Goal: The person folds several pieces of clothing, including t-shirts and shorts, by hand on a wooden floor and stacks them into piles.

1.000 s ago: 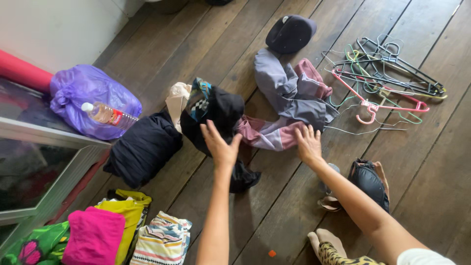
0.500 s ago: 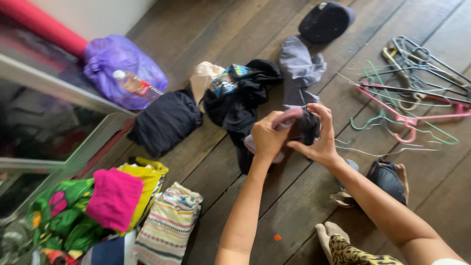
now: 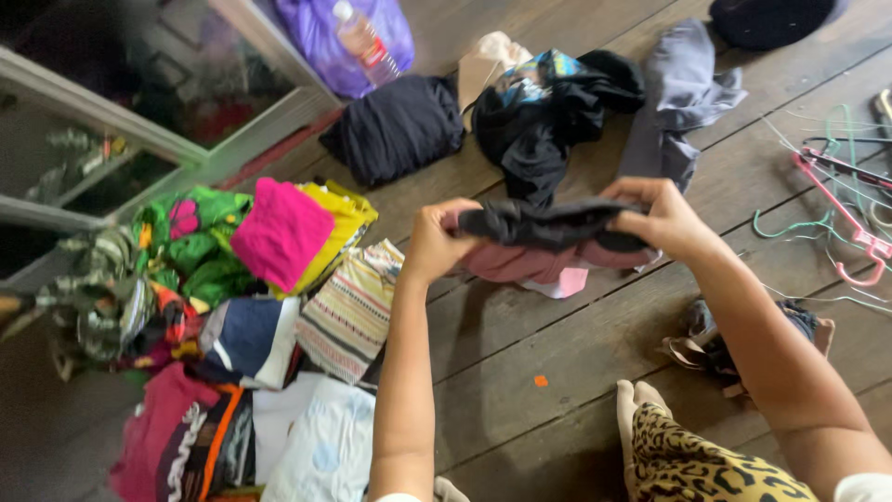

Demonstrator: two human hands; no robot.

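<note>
Your left hand (image 3: 437,244) and right hand (image 3: 662,216) are each clenched on one end of a dark grey and maroon garment (image 3: 544,244), stretched level between them and lifted clear of the wooden floor (image 3: 557,363). The garment hangs in front of a black clothing heap (image 3: 548,121) and a grey garment (image 3: 678,98) lying on the floor beyond. To your left sits a pile of folded clothes, topped by a pink piece (image 3: 279,232), with a striped piece (image 3: 351,311) beside it. Coloured hangers (image 3: 841,200) lie to your right.
</note>
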